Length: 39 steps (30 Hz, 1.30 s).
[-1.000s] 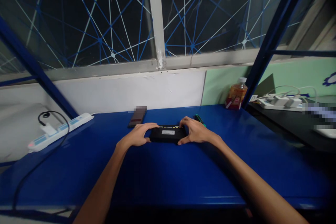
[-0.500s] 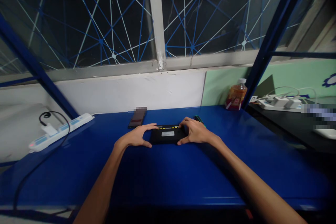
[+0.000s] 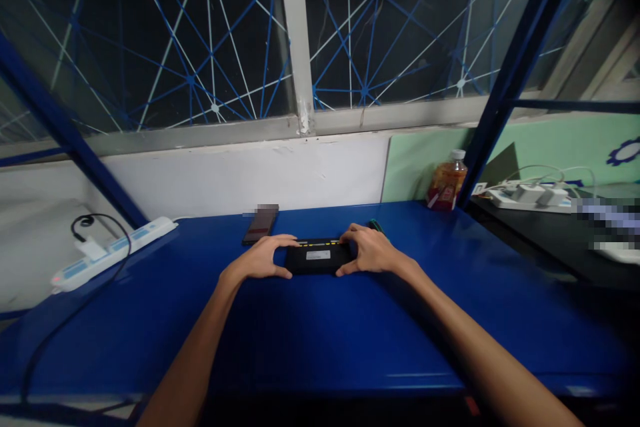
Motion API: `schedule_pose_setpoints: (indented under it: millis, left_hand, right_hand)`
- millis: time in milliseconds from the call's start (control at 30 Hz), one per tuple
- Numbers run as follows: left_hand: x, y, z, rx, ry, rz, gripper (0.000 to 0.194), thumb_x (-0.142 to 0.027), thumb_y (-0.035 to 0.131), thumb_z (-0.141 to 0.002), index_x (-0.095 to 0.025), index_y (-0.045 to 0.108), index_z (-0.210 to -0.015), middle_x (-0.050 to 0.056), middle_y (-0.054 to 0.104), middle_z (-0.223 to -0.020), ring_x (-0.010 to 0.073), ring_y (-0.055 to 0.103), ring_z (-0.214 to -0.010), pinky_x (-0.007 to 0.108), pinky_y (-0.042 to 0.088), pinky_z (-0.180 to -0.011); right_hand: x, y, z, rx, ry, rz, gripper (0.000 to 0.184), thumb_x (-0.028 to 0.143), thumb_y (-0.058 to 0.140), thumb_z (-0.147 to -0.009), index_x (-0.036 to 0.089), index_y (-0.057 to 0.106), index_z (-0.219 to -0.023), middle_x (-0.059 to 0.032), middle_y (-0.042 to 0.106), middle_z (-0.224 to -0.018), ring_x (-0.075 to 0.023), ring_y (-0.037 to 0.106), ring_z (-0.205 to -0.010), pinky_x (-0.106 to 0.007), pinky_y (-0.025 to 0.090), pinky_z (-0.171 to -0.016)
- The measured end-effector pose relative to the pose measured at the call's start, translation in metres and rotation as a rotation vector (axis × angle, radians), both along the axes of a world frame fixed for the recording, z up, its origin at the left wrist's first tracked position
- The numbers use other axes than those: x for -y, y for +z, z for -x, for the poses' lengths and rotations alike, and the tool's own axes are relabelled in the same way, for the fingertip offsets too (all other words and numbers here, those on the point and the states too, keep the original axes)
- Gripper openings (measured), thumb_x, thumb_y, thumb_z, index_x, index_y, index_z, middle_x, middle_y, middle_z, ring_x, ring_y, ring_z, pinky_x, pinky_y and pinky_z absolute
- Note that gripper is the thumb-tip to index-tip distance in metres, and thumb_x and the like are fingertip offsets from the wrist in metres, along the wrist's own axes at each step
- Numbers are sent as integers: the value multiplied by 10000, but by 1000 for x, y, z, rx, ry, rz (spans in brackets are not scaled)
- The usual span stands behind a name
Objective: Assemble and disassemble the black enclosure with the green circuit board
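Note:
A flat black device (image 3: 319,257) with a small white label and a yellow-marked far edge lies on the blue table (image 3: 320,327). My left hand (image 3: 263,259) grips its left end, thumb at the near edge and fingers over the far edge. My right hand (image 3: 369,252) holds the right end the same way. A green-handled tool (image 3: 376,225) lies just behind my right hand.
A dark phone (image 3: 260,223) lies behind my left hand. A white power strip (image 3: 113,251) with a black cable sits at the left. An amber bottle (image 3: 447,183) stands at the back right beside a blue post (image 3: 505,80). More power strips (image 3: 530,195) lie on the neighbouring dark table.
Both hands stay on the black device; my left thumb has shifted slightly along its near edge. The view has drifted a little.

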State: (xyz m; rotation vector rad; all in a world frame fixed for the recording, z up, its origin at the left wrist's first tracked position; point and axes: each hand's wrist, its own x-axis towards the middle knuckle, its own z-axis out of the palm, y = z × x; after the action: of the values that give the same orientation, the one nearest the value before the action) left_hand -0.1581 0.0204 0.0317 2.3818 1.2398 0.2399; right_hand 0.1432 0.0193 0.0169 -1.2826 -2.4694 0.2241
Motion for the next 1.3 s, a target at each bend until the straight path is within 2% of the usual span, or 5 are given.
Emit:
schedule_pose_setpoints:
  millis: [133, 500, 833, 1033, 1300]
  left_hand:
    - [-1, -2, 0, 6, 1, -12, 708, -439, 746, -628, -275, 528, -1282, 64, 464, -1421, 301, 418, -1299, 450, 296, -1078]
    - [1, -1, -2, 0, 38, -19, 719, -486, 743, -631, -260, 529, -1279, 76, 494, -1396, 309, 439, -1281, 452, 309, -1071]
    - [-3, -6, 0, 18, 46, -37, 678, -484, 731, -648, -264, 525, -1256, 77, 522, -1355, 316, 466, -1237, 451, 334, -1036]
    - [-2, -6, -1, 29, 35, -37, 568, -464, 716, -676, -275, 561, -1189, 59, 515, -1361, 303, 462, -1239, 440, 328, -1036]
    - [-3, -7, 1, 15, 71, -21, 711, -503, 738, -638, -268, 516, -1271, 76, 525, -1350, 329, 458, -1241, 461, 348, -1022]
  right_hand:
    - [0, -3, 1, 29, 6, -7, 778, 693, 741, -524, 176, 645, -1097, -104, 610, -1034, -269, 620, -824, -360, 465, -674]
    - [-2, -5, -1, 46, 1, -40, 783, 681, 743, -535, 187, 629, -1132, -96, 608, -1050, -268, 629, -825, -341, 459, -649]
    - [-3, -6, 0, 50, -5, -62, 754, 678, 744, -540, 196, 636, -1110, -88, 617, -1061, -262, 634, -826, -342, 465, -659]
    - [-2, -5, 0, 59, -10, -73, 750, 683, 730, -561, 186, 634, -1115, -93, 618, -1052, -266, 633, -831, -346, 466, -662]
    - [-3, -5, 1, 50, 9, -65, 724, 647, 753, -557, 174, 627, -1091, -93, 612, -1031, -254, 623, -806, -335, 452, -646]
